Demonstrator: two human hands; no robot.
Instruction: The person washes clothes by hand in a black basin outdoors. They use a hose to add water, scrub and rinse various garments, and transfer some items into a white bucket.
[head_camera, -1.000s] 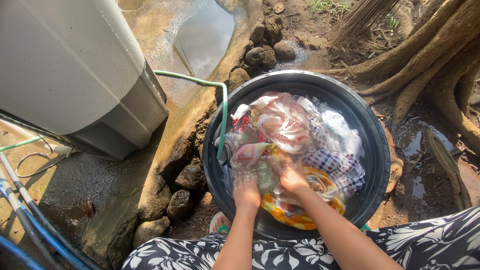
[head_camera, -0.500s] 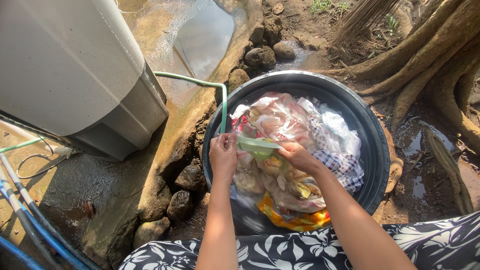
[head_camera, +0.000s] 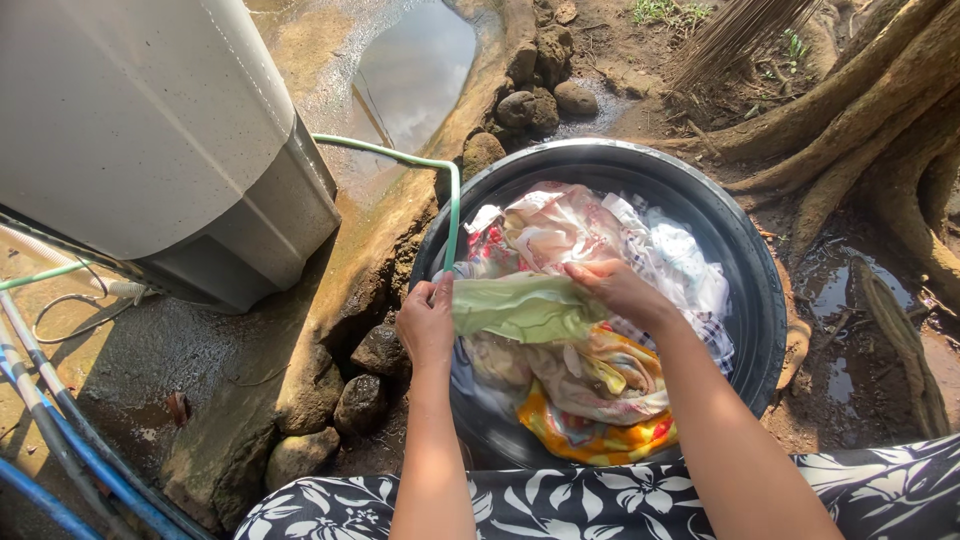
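Fingers (head_camera: 440, 300) of our left hand (head_camera: 428, 325) and right hand (head_camera: 618, 288) pinch green cloth (head_camera: 520, 308) taut above basin (head_camera: 745, 250), so we can spread it.

Crowding the black basin (head_camera: 752, 262) almost to its rim: wet laundry (head_camera: 590, 395), leaving only a thin strip of water along the far wall. Blocking the left side: green hose (head_camera: 452, 205) hooking over the rim, stones (head_camera: 362, 372) just beside it, grey washing machine (head_camera: 150, 140) beyond. Hemming in the right: tree roots (head_camera: 850, 140).
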